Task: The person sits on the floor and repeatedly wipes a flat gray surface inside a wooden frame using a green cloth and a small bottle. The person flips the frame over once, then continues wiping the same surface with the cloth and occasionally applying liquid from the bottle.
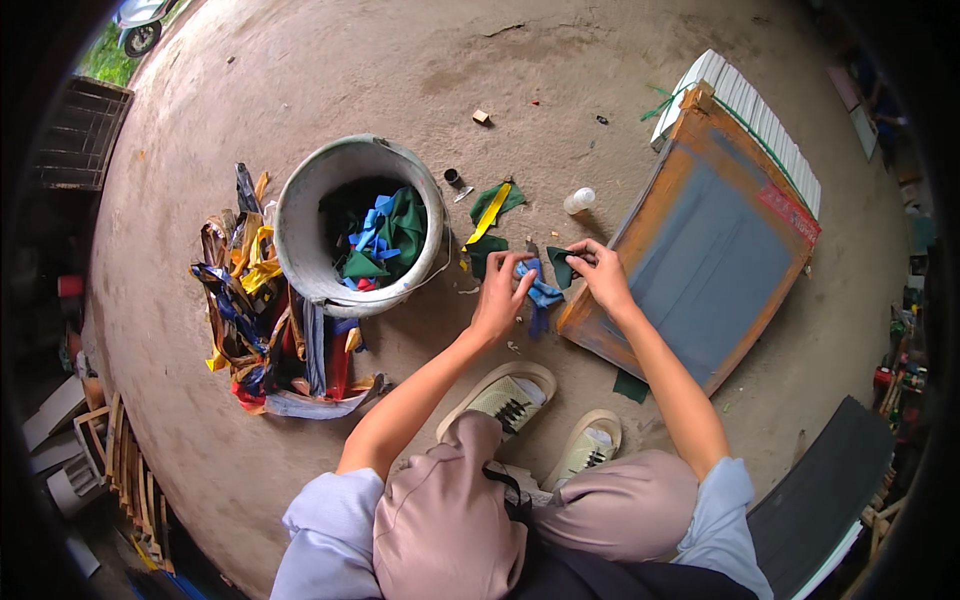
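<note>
My right hand (602, 280) pinches a small dark green cloth scrap (562, 266) between thumb and fingertips, low over the floor. Left of it, my left hand (500, 297) has its fingers curved and the thumb apart, with nothing visible gripped between them. Blue cloth strips (541, 290) lie between the two hands. Another dark green scrap (484, 250) shows just behind my left fingers, partly hidden by them. Farther out, a yellow strip (489, 215) lies across a green piece. A grey bucket (296, 232) to the left holds green and blue scraps.
A heap of coloured strips (290, 345) lies beside the bucket. At right, a wood-framed screen (690, 265) leans on a tied white stack (745, 115). A small clear bottle (579, 201), a black cap (452, 177) and a wooden block (482, 117) are beyond my hands.
</note>
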The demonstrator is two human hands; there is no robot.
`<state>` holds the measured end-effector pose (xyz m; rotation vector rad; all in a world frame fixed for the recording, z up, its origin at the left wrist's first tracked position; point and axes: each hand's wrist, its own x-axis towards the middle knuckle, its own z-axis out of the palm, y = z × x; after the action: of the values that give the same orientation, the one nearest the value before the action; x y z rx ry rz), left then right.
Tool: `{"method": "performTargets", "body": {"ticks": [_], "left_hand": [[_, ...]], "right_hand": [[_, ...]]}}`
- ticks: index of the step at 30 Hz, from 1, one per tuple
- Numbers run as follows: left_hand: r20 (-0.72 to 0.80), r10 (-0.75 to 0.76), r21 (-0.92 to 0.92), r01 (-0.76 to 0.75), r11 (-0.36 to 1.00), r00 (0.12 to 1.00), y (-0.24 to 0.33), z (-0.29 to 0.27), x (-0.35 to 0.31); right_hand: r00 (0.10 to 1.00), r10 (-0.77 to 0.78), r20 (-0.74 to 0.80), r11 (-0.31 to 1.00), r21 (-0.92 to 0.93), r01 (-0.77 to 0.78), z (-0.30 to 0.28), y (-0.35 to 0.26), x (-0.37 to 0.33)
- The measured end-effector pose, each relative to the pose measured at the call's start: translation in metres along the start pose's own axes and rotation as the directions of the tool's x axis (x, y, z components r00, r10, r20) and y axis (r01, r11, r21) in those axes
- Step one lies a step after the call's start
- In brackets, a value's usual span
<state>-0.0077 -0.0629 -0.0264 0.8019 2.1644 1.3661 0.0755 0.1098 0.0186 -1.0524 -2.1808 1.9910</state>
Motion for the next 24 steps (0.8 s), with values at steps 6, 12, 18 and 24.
{"method": "performTargets", "body": {"ticks": [6,12,18,24], "left_hand": [[0.155,-0.129,-0.381,0.18,0.907,0.979,0.068,-0.032,-0.002],[-0.385,0.161,-0.074,-0.204,0.976,0.909,0.086,-0.122,-0.06],[-0.788,0.185,0.402,0.263,0.877,0.588,0.029,-0.222,-0.16],[-0.779,0.009,0.317,0.382,0.868,0.627,0.003,-0.231,-0.186]], "right_hand": [[0.989,-0.083,0.12,0.992,0.106,0.07,0.012,-0.03,-0.022],[0.929,-0.184,0.323,0.983,0.031,0.184,0.047,-0.08,-0.012],[0.862,-0.239,0.448,0.849,-0.334,0.409,0.105,-0.098,-0.004],[0.86,-0.216,0.462,0.657,-0.583,0.478,0.115,-0.109,0.001]]}}
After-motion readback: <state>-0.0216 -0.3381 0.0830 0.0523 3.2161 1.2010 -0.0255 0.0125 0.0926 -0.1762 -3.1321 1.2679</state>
